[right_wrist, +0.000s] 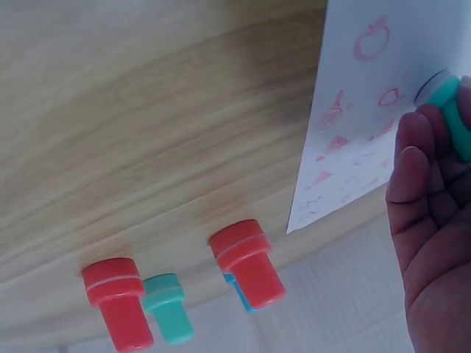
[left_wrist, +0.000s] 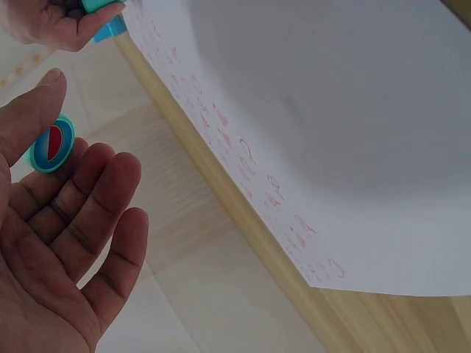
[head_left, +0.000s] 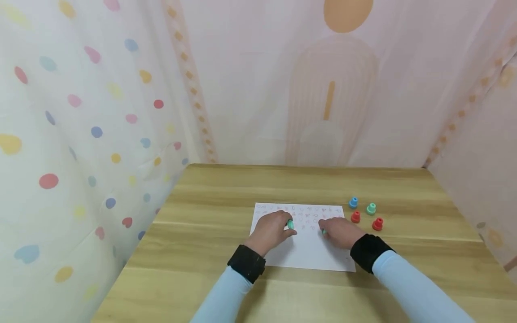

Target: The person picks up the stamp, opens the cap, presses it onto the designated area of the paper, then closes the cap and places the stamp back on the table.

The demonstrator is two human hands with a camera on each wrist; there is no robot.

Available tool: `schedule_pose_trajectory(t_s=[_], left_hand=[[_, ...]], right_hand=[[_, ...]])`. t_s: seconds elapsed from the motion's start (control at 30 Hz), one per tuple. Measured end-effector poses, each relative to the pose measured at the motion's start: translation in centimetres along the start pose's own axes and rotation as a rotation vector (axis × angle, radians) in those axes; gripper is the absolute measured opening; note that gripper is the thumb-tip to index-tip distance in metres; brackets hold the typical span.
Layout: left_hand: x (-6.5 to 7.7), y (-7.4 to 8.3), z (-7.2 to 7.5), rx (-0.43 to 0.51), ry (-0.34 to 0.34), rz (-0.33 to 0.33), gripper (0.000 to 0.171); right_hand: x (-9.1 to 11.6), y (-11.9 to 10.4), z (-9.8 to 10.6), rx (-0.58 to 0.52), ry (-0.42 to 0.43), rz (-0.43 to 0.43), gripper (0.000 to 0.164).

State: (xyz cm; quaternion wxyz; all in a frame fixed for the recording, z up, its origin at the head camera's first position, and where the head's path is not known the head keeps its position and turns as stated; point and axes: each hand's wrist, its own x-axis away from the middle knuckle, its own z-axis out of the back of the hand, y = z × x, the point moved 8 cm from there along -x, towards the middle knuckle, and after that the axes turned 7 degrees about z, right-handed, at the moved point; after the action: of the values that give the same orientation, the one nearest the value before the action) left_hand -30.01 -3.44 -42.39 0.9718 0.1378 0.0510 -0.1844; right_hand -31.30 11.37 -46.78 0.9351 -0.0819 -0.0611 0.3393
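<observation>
Green stamp (right_wrist: 450,110): pinched by the right hand (head_left: 341,232) at the paper's right side;
Green-rimmed disc (left_wrist: 53,145): pinched by the left hand (head_left: 268,231), farther left;
Paper (head_left: 307,259): marked with reddish prints; laid on the table (head_left: 194,278);
Right of it: red stamps (head_left: 377,224), blue stamp (head_left: 353,203), mint stamp (head_left: 371,209) stood upright

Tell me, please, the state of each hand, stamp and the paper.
Paper: flat, reddish prints on its far part
Left-held green stamp: pinched, face uncovered
Left hand: pinching that stamp
Right-held green stamp: gripped, contact with paper unclear
Right hand: gripping that stamp
Blue stamp: standing upright
Free green stamp: standing upright
Farther red stamp: standing upright
Nearer red stamp: standing upright
</observation>
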Motion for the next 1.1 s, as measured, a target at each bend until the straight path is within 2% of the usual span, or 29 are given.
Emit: schedule_pose_trajectory(t_s=[0.2, 0.33, 0.47, 0.67, 0.93, 1.1], left_hand=[[0.1, -0.3, 0.5, -0.007, -0.013, 0.006, 0.028], [0.2, -0.2, 0.9, -0.011, -0.015, 0.003, 0.027], [0.1, 0.0, 1.1, -0.015, -0.010, -0.003, 0.027], [0.1, 0.5, 0.9, -0.020, -0.019, -0.002, 0.028], [0.4, 1.0, 0.4, 0.006, -0.034, -0.020, 0.029], [0.6, 1.1, 0.2, 0.020, -0.031, -0.023, 0.028]], right_hand=[[-0.2, -1.0, 2.4, -0.020, 0.040, 0.010, 0.011], [-0.1, -1.0, 4.3, -0.111, 0.119, -0.015, 0.010], [0.2, -0.9, 5.1, -0.203, 0.178, -0.037, 0.013], [1.1, -0.8, 4.9, -0.286, 0.247, -0.082, 0.021], [1.6, -1.7, 3.1, -0.482, 0.284, -0.129, 0.017], [1.4, -2.8, 2.7, -0.570, 0.317, -0.117, 0.015]])
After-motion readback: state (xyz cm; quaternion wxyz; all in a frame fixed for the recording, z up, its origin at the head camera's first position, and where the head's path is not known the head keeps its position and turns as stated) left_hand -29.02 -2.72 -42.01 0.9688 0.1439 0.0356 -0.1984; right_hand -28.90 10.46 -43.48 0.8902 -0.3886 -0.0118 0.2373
